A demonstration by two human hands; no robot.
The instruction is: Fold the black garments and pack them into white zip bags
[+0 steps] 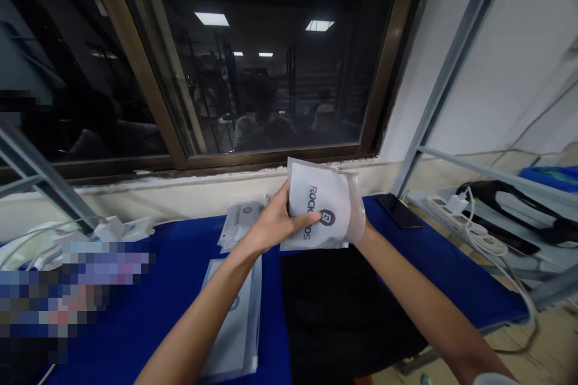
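Note:
A white, translucent-edged plastic packaging bag [300, 192] with dark lettering and a round logo is held up above the blue tabletop. My left hand [282, 219] grips its left side, the thumb lying across the printed front. Reaching into the bag's right end is my right hand [356, 219], seen dimly through the plastic; its fingers are hidden. Beneath the bag lies a folded black cloth [338, 313]. Several small printed bags [239, 222] are stacked near the wall, left of my left hand. Under my left forearm rests a larger zip bag [246, 319].
A dark phone [400, 210] lies at the table's back right. Beyond it, a power strip [442, 207] with cables sits on a side shelf, beside black plastic-looking parts [506, 198]. Metal posts [445, 78] rise at both sides, and a dark window [271, 90] faces me.

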